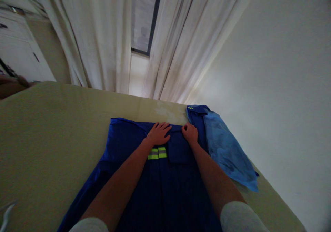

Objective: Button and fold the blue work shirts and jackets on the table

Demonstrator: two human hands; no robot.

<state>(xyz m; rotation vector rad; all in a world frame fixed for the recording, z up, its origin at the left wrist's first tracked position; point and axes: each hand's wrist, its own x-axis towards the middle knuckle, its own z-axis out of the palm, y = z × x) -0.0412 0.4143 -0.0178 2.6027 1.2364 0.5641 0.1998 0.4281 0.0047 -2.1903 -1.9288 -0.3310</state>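
A dark blue work shirt (124,145) with a yellow-green reflective strip (157,153) lies spread on a pale green bed surface (51,132). My left hand (158,133) rests flat on the shirt's far edge, fingers stretched out. My right hand (190,133) sits just to its right on the same edge, fingers curled and pinching the dark blue cloth. Both forearms reach over the shirt.
A lighter blue garment (227,152) lies on another dark blue piece (195,116) at the bed's right side, next to a white wall (279,104). White curtains (103,35) and a window hang beyond the far edge. White cabinets (18,52) stand at the left.
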